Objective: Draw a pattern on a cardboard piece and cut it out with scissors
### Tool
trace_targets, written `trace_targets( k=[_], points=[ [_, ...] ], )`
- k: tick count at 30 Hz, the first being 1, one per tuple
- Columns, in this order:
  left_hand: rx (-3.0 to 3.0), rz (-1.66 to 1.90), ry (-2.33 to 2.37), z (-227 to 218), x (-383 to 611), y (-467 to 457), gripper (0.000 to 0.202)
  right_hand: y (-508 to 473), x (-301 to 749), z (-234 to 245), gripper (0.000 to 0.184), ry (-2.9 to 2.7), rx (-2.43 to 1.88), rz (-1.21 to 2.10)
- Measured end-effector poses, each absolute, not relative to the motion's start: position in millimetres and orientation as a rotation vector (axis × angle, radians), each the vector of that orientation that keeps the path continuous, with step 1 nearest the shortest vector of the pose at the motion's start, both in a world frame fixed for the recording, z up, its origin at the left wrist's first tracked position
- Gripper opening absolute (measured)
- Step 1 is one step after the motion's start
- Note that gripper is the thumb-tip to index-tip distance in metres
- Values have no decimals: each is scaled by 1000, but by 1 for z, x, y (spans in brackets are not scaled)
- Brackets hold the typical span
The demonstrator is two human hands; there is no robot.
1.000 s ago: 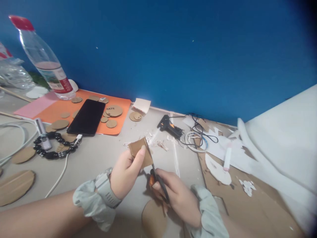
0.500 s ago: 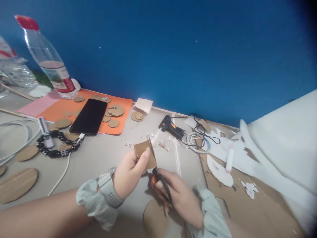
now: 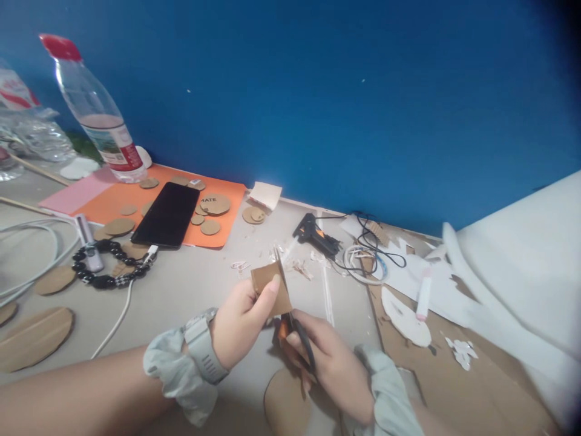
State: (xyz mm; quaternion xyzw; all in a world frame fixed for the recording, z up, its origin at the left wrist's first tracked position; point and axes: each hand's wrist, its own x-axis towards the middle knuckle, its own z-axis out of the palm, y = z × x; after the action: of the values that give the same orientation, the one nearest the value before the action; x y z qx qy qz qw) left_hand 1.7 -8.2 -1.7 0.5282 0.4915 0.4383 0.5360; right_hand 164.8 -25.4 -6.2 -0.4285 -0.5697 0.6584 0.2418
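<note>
A small squarish piece of cardboard (image 3: pixel 267 282) is pinched in my left hand (image 3: pixel 242 324), thumb on top and fingers hidden beneath. My right hand (image 3: pixel 329 363) is wrapped round the handles of a pair of scissors (image 3: pixel 303 342), black with orange inside. The blades run along the right edge of the cardboard and point away from me; whether they are parted I cannot tell. Below my hands lies a cardboard disc (image 3: pixel 287 402), partly covered by my right hand. Thin white scraps (image 3: pixel 299 267) are scattered just beyond the blades.
A black glue gun (image 3: pixel 316 236) lies beyond my hands, its cord tangled at right. To the left are a dark phone (image 3: pixel 167 215), an orange sheet (image 3: pixel 233 209) with cardboard discs, a bead bracelet (image 3: pixel 102 281) and a bottle (image 3: pixel 106 133). A cardboard sheet (image 3: pixel 472 399) lies right.
The whole scene has shifted slightly right and down in view. The cardboard has moved a little with my left hand, and the scissors stay at its right edge.
</note>
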Motion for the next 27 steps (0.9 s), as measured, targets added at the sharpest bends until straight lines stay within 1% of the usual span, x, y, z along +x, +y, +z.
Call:
trace_targets(
  k=[6,18,24,27],
  points=[
    [1216,1031,1099,-1,3,-10,42,-25,167,-8,30,-1567,-1200,1817],
    [1165,1042,1091,-1,3,-10,42,-26,165,-8,33,-1545,-1221,1815],
    [1186,987,1007,-4,5,-11,45,-28,165,-10,35,-1541,-1177,1765],
    [1182,992,1013,-5,5,-11,43,-28,166,-10,34,-1552,-1200,1748]
  ],
)
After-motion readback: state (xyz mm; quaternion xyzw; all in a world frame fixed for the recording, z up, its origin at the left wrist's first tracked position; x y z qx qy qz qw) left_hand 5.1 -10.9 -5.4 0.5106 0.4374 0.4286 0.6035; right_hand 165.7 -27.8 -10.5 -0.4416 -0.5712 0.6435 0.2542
